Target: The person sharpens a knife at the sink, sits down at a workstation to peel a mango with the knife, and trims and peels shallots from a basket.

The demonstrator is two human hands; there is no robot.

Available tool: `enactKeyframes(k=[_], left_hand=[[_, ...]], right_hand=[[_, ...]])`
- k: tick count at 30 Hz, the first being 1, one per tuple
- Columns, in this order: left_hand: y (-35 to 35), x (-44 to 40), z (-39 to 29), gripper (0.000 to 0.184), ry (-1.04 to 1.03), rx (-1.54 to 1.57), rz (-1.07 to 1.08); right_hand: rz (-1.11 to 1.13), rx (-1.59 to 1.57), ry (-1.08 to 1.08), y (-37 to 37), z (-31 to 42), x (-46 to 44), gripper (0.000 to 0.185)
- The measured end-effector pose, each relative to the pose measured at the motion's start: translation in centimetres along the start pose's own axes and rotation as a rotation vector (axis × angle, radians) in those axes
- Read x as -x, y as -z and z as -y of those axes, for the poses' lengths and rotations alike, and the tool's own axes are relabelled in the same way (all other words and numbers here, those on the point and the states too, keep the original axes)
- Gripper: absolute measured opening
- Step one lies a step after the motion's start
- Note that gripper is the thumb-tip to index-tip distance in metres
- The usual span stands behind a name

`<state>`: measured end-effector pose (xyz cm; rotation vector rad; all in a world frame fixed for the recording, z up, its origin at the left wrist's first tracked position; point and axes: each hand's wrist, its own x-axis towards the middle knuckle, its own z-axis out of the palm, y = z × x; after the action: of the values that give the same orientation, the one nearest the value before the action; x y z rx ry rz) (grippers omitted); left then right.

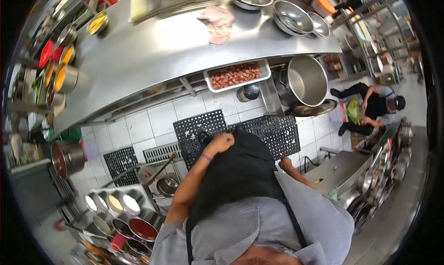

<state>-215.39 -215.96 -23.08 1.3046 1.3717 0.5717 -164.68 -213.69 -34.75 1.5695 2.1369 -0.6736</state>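
My left hand (224,142) hangs in front of the black apron (233,172), its fingers curled closed, and I see nothing in them. A thin band (206,158) circles that wrist. Out to the side of the apron is my right hand (285,163), small in view and curled, with no object showing in it. Ahead of me, a white crate (266,71) of reddish meat pieces (235,75) sits below the steel counter (138,57). A pinkish cloth (219,24) lies crumpled on that counter.
Beside the crate stand a large steel pot (307,82) and a dark round container (248,93). Black perforated mats (268,133) cover part of the tiled floor. At right, a seated person (379,103) handles leafy greens (354,110). Pots of sauce (142,229) stand lower left.
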Motion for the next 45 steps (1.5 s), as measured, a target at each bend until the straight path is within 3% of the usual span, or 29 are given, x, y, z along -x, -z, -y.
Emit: enactKeyframes(k=[1, 3, 4, 5, 6, 8, 9, 12, 13, 14, 16, 19, 21, 23, 24, 25, 26, 28, 29, 30, 33, 35, 38, 40, 42, 43, 45], left_hand=[[-2.6, -0.1, 4.0, 0.022, -0.017, 0.036, 0.013], [-4.1, -0.2, 6.1, 0.027, 0.041, -0.004, 0.184], [-5.7, -0.1, 7.8, 0.033, 0.079, -0.142, 0.197], [-6.9, -0.2, 9.1, 0.039, 0.113, -0.283, 0.212], [-5.8, 0.1, 7.0, 0.055, 0.201, -0.316, 0.377], [-7.6, 0.6, 9.6, 0.058, 0.178, -0.288, 0.438], [-8.1, 0.4, 10.5, 0.056, 0.119, -0.273, 0.475], [-8.3, -1.6, 8.8, 0.048, 0.161, -0.16, 0.523], [-8.6, -1.9, 7.9, 0.046, 0.181, -0.117, 0.535], [-8.9, -2.0, 6.9, 0.045, 0.206, -0.071, 0.546], [-10.7, -1.5, 7.2, 0.044, 0.255, -0.033, 0.534], [-12.4, -0.7, 7.5, 0.043, 0.21, -0.062, 0.434], [-12.4, 1.3, 6.9, 0.045, 0.078, -0.051, 0.353], [-12.8, 6.8, 4.2, 0.049, 0.05, 0.474, 0.104], [-12.2, 9.2, 2.4, 0.052, 0.164, 0.252, 0.186], [-12.6, 10.6, 2.2, 0.051, 0.195, 0.227, 0.209], [-13.2, 12.2, 2.1, 0.051, 0.234, 0.202, 0.234], [-14.4, 14.1, 3.0, 0.05, 0.31, 0.145, 0.267], [-14.0, 13.4, 3.2, 0.05, 0.346, 0.111, 0.277], [-13.0, 12.4, 4.2, 0.049, 0.419, 0.093, 0.396], [-10.1, 3.6, 8.5, 0.038, 0.438, 0.074, 0.743], [-9.5, -4.1, 12.2, 0.031, 0.377, 0.082, 1.042], [-8.6, -17.0, 18.7, 0.023, 0.192, 0.024, 1.37], [-7.7, -26.9, 25.8, 0.025, -0.09, -0.439, 1.06], [-7.5, -36.7, 28.3, 0.045, 0.24, -0.38, 0.142], [-8.4, -41.7, 34.6, 0.052, 0.081, -0.173, -0.055], [-7.7, -48.0, 33.5, 0.055, 0.266, 0.188, -0.078]], right_hand=[[0.056, -0.024, -0.141, -0.1, 1.2, 1.7, 0.027], [0.046, -0.04, -0.173, -4.3, -1.2, 3.2, 0.027], [0.015, -0.054, -0.304, -7.9, -2.8, 2.1, 0.025], [0.032, -0.092, -0.399, -6.5, -1.3, 2.8, 0.025], [0.045, -0.126, -0.506, -3.9, 0.7, 2.5, 0.025], [0.061, -0.159, -0.619, 0.0, 3.0, 0.7, 0.025], [0.064, -0.159, -0.596, 1.4, 3.5, -0.6, 0.025], [0.013, -0.029, -0.226, -1.6, 0.2, -6.0, 0.022], [-0.024, -0.153, -0.41, 0.1, 1.2, -7.2, 0.022], [0.217, -0.031, -0.209, -0.5, -0.1, -10.0, 0.026], [0.287, -0.001, -0.12, -0.9, -1.2, -12.8, 0.031], [0.097, -0.411, -0.454, 0.1, 0.1, -17.1, 0.033], [0.092, -0.344, -0.424, 2.4, 1.6, -19.6, 0.03], [0.076, -0.315, -0.366, 1.8, 2.1, -22.1, 0.029], [0.056, -0.317, -0.321, -0.2, 1.6, -24.4, 0.03], [0.042, -0.32, -0.275, -2.0, 1.4, -26.1, 0.03], [0.179, -0.271, -0.142, -1.8, 1.3, -28.1, 0.028], [0.056, -0.245, -0.237, -0.9, 3.0, -30.9, 0.023], [-0.008, -0.223, -0.229, -4.2, 2.9, -33.8, 0.023], [-0.073, -0.2, -0.222, -7.3, 2.8, -36.6, 0.023], [-0.054, -0.04, 0.069, -8.2, 3.0, -42.2, 0.025], [0.091, -0.463, -0.059, -8.1, 3.1, -46.7, 0.031], [-0.16, -0.724, -0.3, -6.9, 4.9, -51.7, 0.063], [-0.334, -0.745, -0.221, -7.7, 4.8, -55.6, 0.07], [-0.475, -0.745, -0.118, -8.1, 5.1, -59.0, 0.073], [-0.53, -0.733, -0.065, -7.9, 5.3, -60.3, 0.071], [-0.556, -0.826, 0.011, -9.1, 5.6, -62.5, 0.07]])
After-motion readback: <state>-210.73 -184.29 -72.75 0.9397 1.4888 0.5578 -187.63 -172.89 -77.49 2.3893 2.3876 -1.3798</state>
